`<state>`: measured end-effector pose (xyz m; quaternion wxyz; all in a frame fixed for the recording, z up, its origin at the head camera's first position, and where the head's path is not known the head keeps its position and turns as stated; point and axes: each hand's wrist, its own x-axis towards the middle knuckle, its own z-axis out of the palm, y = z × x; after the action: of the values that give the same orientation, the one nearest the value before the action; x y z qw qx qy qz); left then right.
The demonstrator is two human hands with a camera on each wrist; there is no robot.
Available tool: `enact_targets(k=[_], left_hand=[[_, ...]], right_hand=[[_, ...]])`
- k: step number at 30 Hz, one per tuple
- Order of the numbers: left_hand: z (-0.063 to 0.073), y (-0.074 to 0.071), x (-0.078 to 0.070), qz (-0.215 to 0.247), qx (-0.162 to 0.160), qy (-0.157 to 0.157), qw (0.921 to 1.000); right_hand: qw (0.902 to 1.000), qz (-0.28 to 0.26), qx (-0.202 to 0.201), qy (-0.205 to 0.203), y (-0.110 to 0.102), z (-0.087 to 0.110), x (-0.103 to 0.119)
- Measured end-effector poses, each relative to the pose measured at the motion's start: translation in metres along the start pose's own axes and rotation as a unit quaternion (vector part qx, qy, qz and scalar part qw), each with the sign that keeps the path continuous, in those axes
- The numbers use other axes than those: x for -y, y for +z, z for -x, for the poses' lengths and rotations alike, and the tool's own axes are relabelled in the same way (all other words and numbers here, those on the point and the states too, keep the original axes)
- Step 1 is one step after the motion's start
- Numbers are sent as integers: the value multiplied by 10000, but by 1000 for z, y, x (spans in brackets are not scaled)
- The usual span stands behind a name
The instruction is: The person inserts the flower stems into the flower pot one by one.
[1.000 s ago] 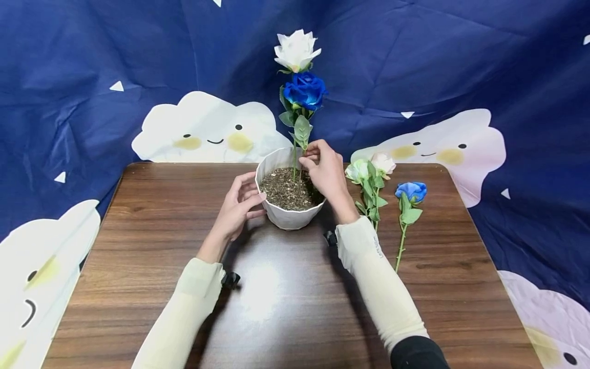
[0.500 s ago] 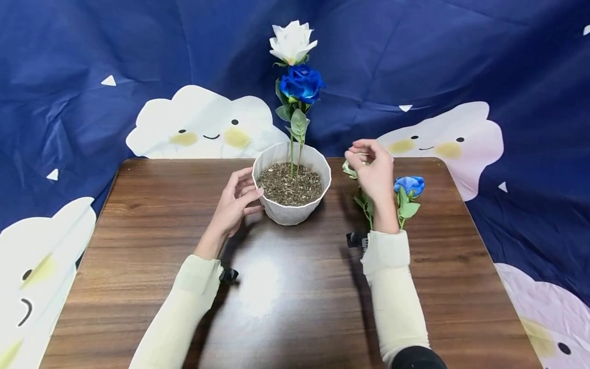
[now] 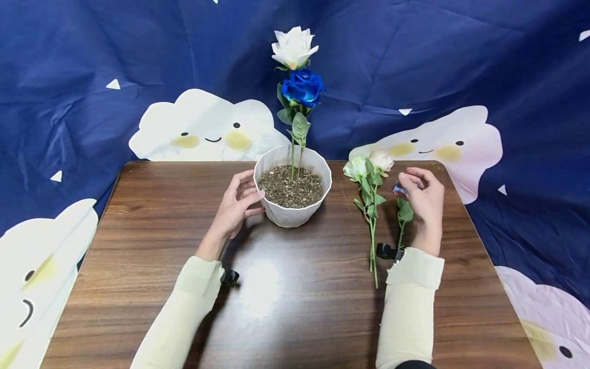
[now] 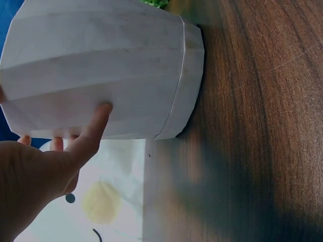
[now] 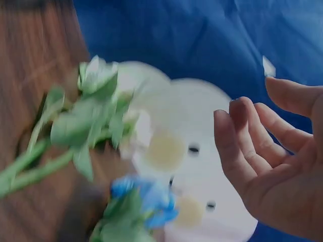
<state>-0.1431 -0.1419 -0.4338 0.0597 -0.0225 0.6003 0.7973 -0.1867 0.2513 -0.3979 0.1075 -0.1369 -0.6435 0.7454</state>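
A white faceted flower pot [image 3: 288,216] with dark soil [image 3: 289,187] stands near the back middle of the table. Upright in the soil are a white rose [image 3: 294,47] and a deep blue rose [image 3: 303,88]. My left hand [image 3: 235,205] rests its spread fingers against the pot's left side, as the left wrist view also shows. Over at the right, my right hand [image 3: 426,200] hovers above a lying blue rose [image 5: 156,199], fingers loosely bent with nothing between them. That hand partly hides the bloom in the head view. Beside it lie a pale green rose [image 3: 356,169] and a pale pink rose [image 3: 381,161].
The brown wooden table [image 3: 295,318] ends at its back edge against a dark blue cloth [image 3: 221,46] printed with smiling clouds [image 3: 207,128]. A black wrist camera [image 3: 388,251] sits at my right cuff, over the lying blue rose's stem.
My right hand has let go of the blue rose's stem at the pot. It has swung right, past the two pale roses, to the lying blue rose. My left hand has stayed at the pot.
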Motion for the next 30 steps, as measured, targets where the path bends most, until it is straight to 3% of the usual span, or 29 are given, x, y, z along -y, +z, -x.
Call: enact_targets(k=[5,9,15,24,30], left_hand=[[0,0,0,14,2,-2,10000],[-1,0,0,-5,-15,11,10000],[1,0,0,6,-12,-37,10000],[1,0,0,-39,-26,-15,10000],[2,1,0,-15,-39,-15,10000]], right_hand=[[9974,-255,-263,629,-34,1,-13],[9938,-118,-392,1037,-58,3,-26],[9805,-14,-566,1883,-86,9,-47],[9642,628,120,2572,-93,17,-70],[9475,2010,596,2414,-84,17,-72]])
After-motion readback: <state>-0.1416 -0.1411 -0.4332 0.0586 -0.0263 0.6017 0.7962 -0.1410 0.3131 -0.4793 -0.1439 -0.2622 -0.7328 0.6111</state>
